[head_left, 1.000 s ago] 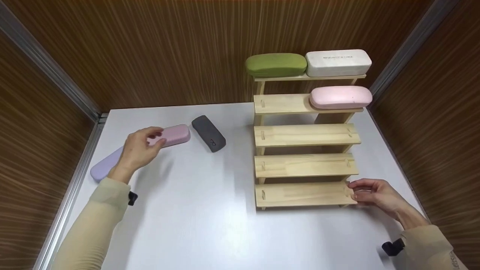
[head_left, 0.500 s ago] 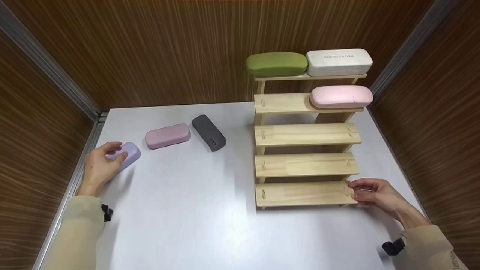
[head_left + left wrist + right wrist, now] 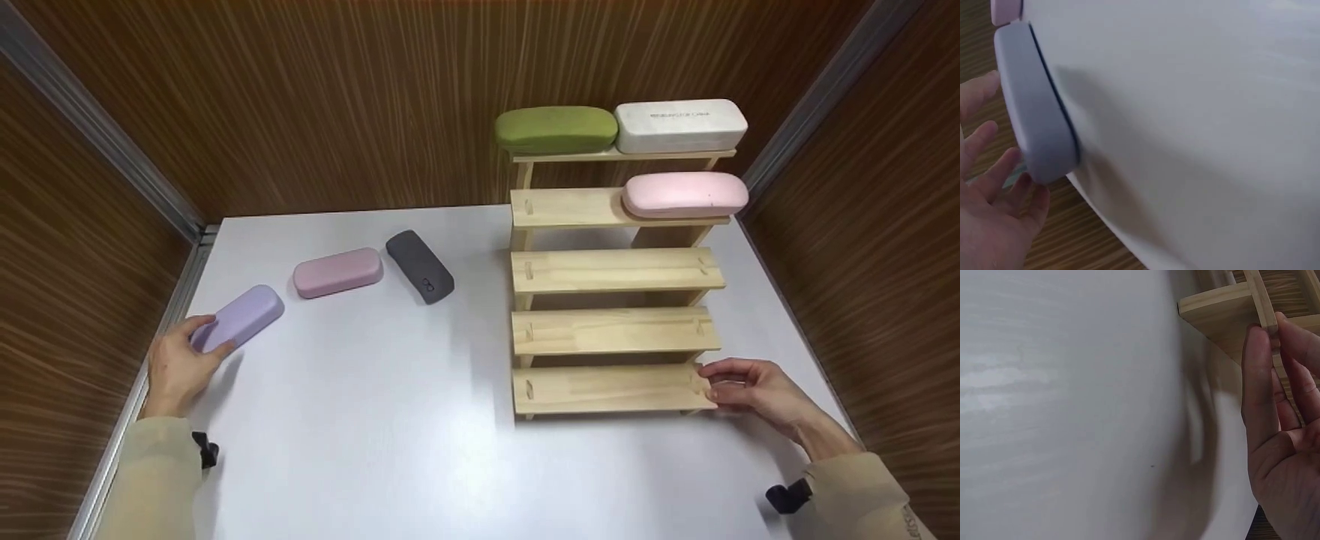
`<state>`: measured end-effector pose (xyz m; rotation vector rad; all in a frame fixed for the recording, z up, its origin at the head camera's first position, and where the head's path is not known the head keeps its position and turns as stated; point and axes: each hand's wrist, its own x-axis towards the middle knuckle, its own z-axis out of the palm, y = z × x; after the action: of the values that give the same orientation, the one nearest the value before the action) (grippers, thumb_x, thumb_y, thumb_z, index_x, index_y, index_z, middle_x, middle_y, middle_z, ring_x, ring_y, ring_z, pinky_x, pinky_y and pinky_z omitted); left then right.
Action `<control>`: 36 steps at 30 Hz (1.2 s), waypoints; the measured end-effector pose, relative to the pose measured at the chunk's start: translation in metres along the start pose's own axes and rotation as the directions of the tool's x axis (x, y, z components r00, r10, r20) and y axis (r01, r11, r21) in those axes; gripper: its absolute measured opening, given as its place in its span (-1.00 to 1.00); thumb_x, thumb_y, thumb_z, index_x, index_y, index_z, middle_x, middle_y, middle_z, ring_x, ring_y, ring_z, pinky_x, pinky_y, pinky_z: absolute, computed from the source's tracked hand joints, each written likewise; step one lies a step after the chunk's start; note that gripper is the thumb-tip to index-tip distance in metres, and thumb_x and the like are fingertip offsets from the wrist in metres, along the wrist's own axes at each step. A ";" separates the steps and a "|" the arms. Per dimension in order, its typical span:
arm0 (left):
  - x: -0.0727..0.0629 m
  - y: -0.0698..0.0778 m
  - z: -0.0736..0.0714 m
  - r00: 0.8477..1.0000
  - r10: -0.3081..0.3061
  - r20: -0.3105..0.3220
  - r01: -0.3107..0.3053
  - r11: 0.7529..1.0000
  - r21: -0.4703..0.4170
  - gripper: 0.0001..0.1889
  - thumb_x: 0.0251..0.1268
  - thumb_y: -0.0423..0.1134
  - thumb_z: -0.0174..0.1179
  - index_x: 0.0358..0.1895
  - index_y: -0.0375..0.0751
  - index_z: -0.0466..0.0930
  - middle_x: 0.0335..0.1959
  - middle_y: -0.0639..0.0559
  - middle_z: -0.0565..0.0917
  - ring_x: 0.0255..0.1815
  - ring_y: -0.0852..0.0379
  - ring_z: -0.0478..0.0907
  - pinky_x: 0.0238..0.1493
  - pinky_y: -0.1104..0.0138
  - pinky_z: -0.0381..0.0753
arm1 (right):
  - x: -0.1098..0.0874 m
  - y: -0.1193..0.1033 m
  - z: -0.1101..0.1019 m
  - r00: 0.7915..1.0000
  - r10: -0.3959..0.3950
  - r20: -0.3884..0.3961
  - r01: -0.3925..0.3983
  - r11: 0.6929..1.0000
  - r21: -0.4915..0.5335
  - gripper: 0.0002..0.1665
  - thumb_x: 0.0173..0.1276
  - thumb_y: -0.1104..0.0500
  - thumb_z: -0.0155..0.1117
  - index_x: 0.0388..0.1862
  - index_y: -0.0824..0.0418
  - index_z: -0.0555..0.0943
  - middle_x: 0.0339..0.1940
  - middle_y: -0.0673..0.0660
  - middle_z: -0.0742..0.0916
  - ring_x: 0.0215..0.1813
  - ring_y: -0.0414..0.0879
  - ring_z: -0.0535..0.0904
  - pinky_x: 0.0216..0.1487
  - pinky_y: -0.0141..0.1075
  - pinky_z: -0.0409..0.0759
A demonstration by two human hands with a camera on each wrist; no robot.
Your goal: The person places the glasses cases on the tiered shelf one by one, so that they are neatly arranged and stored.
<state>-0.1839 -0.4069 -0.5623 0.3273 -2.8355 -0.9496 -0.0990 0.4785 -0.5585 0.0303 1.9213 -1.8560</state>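
Observation:
At the table's left edge, a lilac glasses case (image 3: 244, 315) lies at a slant. My left hand (image 3: 178, 367) is at its near end, with thumb and forefinger on either side. The left wrist view shows the spread fingertips right against the end and side of this case (image 3: 1039, 107). My right hand (image 3: 765, 394) pinches the right end of the bottom step of a wooden display rack (image 3: 615, 330); in the right wrist view, fingers (image 3: 1258, 377) and thumb meet over the thin wooden edge.
A mauve glasses case (image 3: 337, 273) and a dark grey one (image 3: 420, 266) lie on the white table (image 3: 390, 420). On the rack's top step stand a green case (image 3: 556, 129) and a white one (image 3: 680, 126); a pink case (image 3: 685, 194) is one step below. Wooden panels surround the table.
My left hand has moved left and toward me, from over the mauve case, across the lilac one, to its near end. The cases and my right hand have stayed put.

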 end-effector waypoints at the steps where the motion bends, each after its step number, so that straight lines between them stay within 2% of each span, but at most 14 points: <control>1: -0.001 -0.001 0.001 1.000 -0.016 0.001 0.016 1.000 -0.009 -0.33 0.41 -0.21 0.50 0.53 -0.34 0.58 0.55 -0.56 0.55 0.52 -0.60 0.51 0.50 -0.38 0.44 | 0.000 0.000 0.000 1.000 -0.001 0.001 0.001 1.000 0.002 -0.52 0.58 0.51 0.27 0.12 0.00 0.87 -0.01 -0.15 0.92 -0.06 -0.27 0.88 -0.04 -0.32 0.89; 7: -0.002 -0.008 0.008 0.990 -0.140 0.007 0.140 0.987 -0.072 -0.27 0.43 -0.24 0.47 0.62 -0.31 0.49 0.63 -0.54 0.47 0.61 -0.60 0.45 0.63 -0.40 0.40 | 0.000 0.000 0.000 1.000 0.003 -0.003 -0.003 1.000 -0.002 -0.52 0.58 0.51 0.28 0.13 0.00 0.87 0.01 -0.17 0.92 -0.05 -0.26 0.89 -0.05 -0.32 0.88; 12: -0.001 -0.010 0.011 0.982 -0.190 0.009 0.190 0.978 -0.090 -0.26 0.43 -0.28 0.44 0.65 -0.28 0.46 0.65 -0.53 0.45 0.63 -0.61 0.44 0.65 -0.39 0.40 | 0.000 0.001 0.000 1.000 0.003 -0.007 -0.003 1.000 -0.007 -0.52 0.58 0.50 0.29 0.12 -0.02 0.87 -0.01 -0.17 0.92 -0.06 -0.27 0.89 -0.06 -0.33 0.88; 18: 0.000 -0.010 0.011 0.979 -0.203 0.025 0.204 0.976 -0.078 -0.24 0.41 -0.30 0.43 0.66 -0.25 0.46 0.67 -0.51 0.43 0.64 -0.61 0.42 0.62 -0.40 0.39 | -0.001 0.002 -0.001 0.999 -0.018 0.029 0.017 0.999 0.028 -0.52 0.61 0.51 0.23 0.17 0.04 0.86 0.02 -0.14 0.91 -0.04 -0.27 0.89 -0.05 -0.32 0.89; 29: 0.001 -0.012 0.010 0.984 -0.177 0.018 0.177 0.984 -0.033 -0.27 0.42 -0.31 0.44 0.64 -0.27 0.48 0.57 -0.56 0.52 0.58 -0.62 0.49 0.60 -0.37 0.43 | -0.002 0.001 0.000 1.000 0.000 0.006 0.000 1.000 0.030 -0.53 0.59 0.51 0.27 0.14 0.02 0.87 0.01 -0.13 0.93 -0.05 -0.25 0.90 -0.05 -0.32 0.88; 36: 0.001 -0.006 0.010 0.988 -0.155 0.010 0.155 0.987 -0.040 -0.31 0.45 -0.28 0.47 0.60 -0.29 0.52 0.54 -0.57 0.56 0.54 -0.58 0.54 0.56 -0.36 0.48 | -0.002 0.001 0.001 1.000 0.001 -0.013 -0.001 1.000 0.003 -0.53 0.58 0.49 0.30 0.13 0.00 0.88 0.03 -0.20 0.92 -0.07 -0.26 0.89 -0.07 -0.34 0.88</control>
<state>-0.1857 -0.4059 -0.5734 0.5476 -2.8266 -1.0367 -0.0970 0.4780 -0.5589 0.0442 1.9271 -1.8622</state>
